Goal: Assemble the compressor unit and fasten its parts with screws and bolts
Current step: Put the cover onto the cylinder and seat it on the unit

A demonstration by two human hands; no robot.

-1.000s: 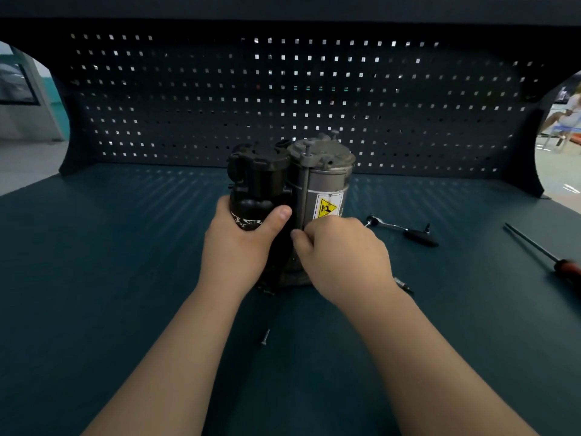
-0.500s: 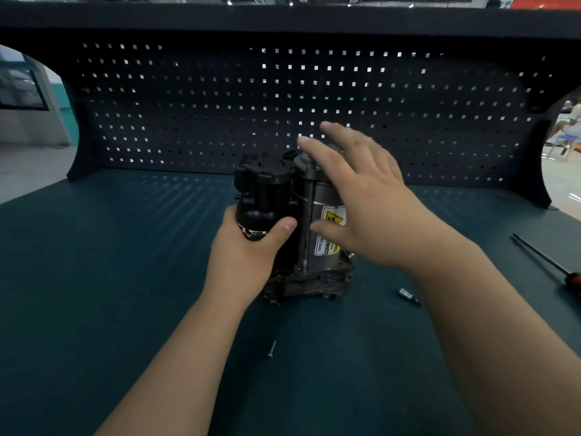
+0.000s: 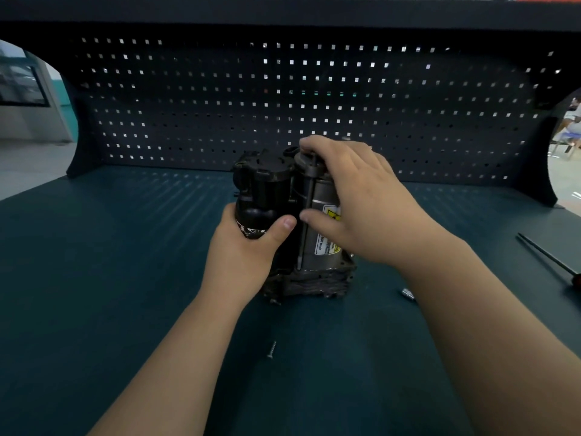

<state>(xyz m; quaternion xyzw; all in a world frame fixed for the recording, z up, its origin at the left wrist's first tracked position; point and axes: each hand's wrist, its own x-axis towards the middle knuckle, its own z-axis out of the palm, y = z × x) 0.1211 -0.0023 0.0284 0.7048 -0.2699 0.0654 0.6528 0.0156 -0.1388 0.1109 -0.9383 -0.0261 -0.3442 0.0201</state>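
Note:
The compressor unit (image 3: 314, 215) stands upright on the teal bench, a black plastic cylinder (image 3: 264, 190) on its left and a grey metal cylinder with a yellow warning label on its right. My left hand (image 3: 251, 250) grips the lower part of the black cylinder, thumb across its front. My right hand (image 3: 355, 196) lies over the top of the grey cylinder, fingers curled onto its cap and thumb against its front beside a long bolt (image 3: 306, 209) that runs down the side. A loose screw (image 3: 272, 349) lies on the bench in front of the unit.
A small metal socket bit (image 3: 407, 293) lies right of the unit. A screwdriver (image 3: 547, 259) with a red handle rests at the far right edge. A dark pegboard (image 3: 314, 105) closes the back of the bench.
My right hand rose from the unit's lower front to its top, spread open on the way, and has now settled over the grey cylinder's cap. My left hand kept its grip.

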